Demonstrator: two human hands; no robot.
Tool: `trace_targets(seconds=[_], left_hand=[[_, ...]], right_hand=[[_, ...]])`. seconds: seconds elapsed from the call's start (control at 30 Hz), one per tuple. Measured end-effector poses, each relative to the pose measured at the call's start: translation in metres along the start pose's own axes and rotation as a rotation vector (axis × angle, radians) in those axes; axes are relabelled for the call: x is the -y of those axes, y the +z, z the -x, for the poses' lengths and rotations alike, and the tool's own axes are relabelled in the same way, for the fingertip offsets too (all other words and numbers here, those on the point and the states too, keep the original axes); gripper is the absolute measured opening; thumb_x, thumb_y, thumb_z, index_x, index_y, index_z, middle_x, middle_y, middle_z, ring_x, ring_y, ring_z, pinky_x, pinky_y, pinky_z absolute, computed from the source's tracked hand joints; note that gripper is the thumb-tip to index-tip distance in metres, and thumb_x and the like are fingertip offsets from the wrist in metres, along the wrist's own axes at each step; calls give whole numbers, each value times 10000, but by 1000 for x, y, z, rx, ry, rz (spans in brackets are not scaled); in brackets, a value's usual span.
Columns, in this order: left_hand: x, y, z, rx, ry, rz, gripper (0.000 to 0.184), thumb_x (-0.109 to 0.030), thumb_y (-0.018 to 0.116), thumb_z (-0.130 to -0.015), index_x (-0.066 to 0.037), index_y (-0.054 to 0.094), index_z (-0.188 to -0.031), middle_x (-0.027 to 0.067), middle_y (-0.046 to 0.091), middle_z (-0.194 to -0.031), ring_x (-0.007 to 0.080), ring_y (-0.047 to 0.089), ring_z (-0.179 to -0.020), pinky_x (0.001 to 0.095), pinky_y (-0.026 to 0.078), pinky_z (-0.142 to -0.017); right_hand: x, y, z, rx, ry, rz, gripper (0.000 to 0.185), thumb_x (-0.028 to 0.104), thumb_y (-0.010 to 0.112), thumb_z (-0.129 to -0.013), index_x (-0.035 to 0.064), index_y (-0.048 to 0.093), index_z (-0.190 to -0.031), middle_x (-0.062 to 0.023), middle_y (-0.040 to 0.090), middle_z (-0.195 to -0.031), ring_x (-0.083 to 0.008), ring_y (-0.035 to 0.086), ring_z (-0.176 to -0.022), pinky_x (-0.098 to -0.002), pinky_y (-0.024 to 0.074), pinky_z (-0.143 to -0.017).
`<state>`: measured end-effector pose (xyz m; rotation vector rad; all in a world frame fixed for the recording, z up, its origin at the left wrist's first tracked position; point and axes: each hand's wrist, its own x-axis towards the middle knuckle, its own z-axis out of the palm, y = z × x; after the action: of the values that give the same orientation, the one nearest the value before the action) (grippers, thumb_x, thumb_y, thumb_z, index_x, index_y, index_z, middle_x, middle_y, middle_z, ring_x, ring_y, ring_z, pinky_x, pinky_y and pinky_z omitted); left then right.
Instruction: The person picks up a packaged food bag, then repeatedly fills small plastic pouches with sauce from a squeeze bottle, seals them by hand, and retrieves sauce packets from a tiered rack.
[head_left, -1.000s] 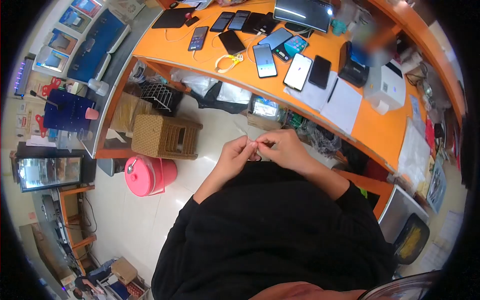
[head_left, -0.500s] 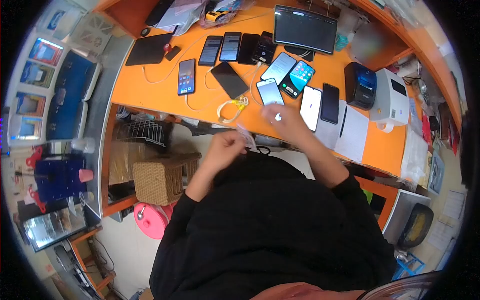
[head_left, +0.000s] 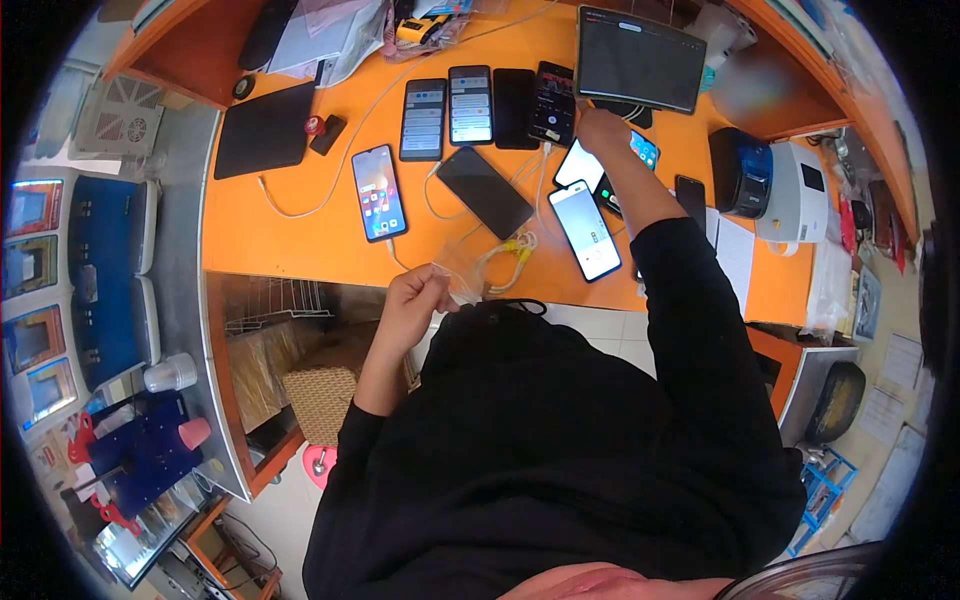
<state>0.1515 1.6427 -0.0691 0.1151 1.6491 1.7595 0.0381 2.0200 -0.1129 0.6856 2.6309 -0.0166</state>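
Near the front edge of the orange desk (head_left: 320, 240), my left hand (head_left: 418, 300) is closed on a small clear plastic bag (head_left: 462, 290). My right hand (head_left: 603, 132) reaches over the desk, just right of a dark phone (head_left: 553, 105) and above a phone with a white screen (head_left: 572, 165). Its fingertips are hidden, so what it touches cannot be made out. A phone with a lit screen (head_left: 585, 232) lies closer to the front edge. Left of it are a dark phone (head_left: 485, 192) and a yellow and white coiled cable (head_left: 510, 255).
A monitor (head_left: 640, 58) stands at the back of the desk. At the right are a black and blue device (head_left: 741, 172) and a white printer (head_left: 797, 195). More phones (head_left: 380, 195) and cables lie at the left. Below the desk stands a woven stool (head_left: 320, 402).
My hands were together a second ago. My right hand has since moved away and up over the phones, while my left hand has kept the plastic bag. The view has shifted towards the desk.
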Motion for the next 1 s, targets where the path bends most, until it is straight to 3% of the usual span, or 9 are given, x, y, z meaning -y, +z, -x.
trace_targets(seconds=[0.3,0.4,0.47,0.53,0.57,0.63,0.8,0.93,1.0], left_hand=[[3,0,-9,82,-24,-62,249,-184,482,-988,-2,619,-885,1,551,-670,73,556,-608,248,521,-631],[-1,12,-11,119,-29,-79,242,-183,489,-985,-14,599,-851,1,524,-647,90,574,-615,256,516,-632],[-4,27,-15,150,-38,-96,239,-181,496,-980,-21,589,-829,5,521,-645,98,583,-618,257,513,-633],[-7,46,-19,191,-49,-135,231,-180,504,-973,-21,592,-829,11,549,-672,96,587,-620,247,512,-636],[-4,56,-22,235,-38,-156,232,-185,502,-969,-14,608,-854,15,579,-706,94,593,-628,243,513,-626],[5,80,-29,325,-17,-205,249,-194,497,-963,1,640,-904,24,639,-774,90,606,-644,235,516,-606],[7,174,-12,604,72,-449,195,-154,517,-930,-22,623,-833,15,595,-710,82,584,-623,245,482,-580],[23,260,30,803,193,-813,209,-194,570,-875,-23,639,-776,28,614,-643,98,594,-585,270,477,-564],[40,303,60,895,262,-940,231,-222,584,-853,-23,639,-749,45,613,-601,119,602,-559,284,471,-554]], right_hand=[[-4,4,-5,-36,-16,-53,464,131,387,-954,160,432,-1415,-134,629,-1235,-280,627,-1111,-421,519,-875],[-16,18,20,-171,-16,-262,484,158,414,-936,200,438,-1417,-201,667,-1089,-338,657,-991,-453,520,-840],[-34,59,32,-388,-233,-395,377,216,433,-958,153,545,-1312,-213,668,-902,-350,662,-803,-437,517,-731],[-36,50,108,-285,-314,-749,258,234,544,-954,111,645,-1157,-107,608,-707,-192,554,-525,-324,462,-574],[-37,38,150,-106,-307,-881,256,257,543,-943,123,671,-1120,-153,689,-902,-282,667,-781,-377,510,-675],[-47,52,217,-218,-462,-1083,233,299,651,-888,106,670,-1018,-52,644,-783,-135,589,-611,-285,472,-590],[-85,85,344,-227,-285,-1391,196,157,707,-841,50,567,-927,-19,632,-772,-124,594,-653,-273,473,-593],[-144,113,433,-522,-173,-1171,154,5,644,-769,67,555,-879,-47,588,-784,-199,607,-674,-289,478,-604],[-169,127,488,-644,-84,-893,133,53,647,-745,86,605,-866,-51,551,-783,-252,596,-708,-350,494,-649]])
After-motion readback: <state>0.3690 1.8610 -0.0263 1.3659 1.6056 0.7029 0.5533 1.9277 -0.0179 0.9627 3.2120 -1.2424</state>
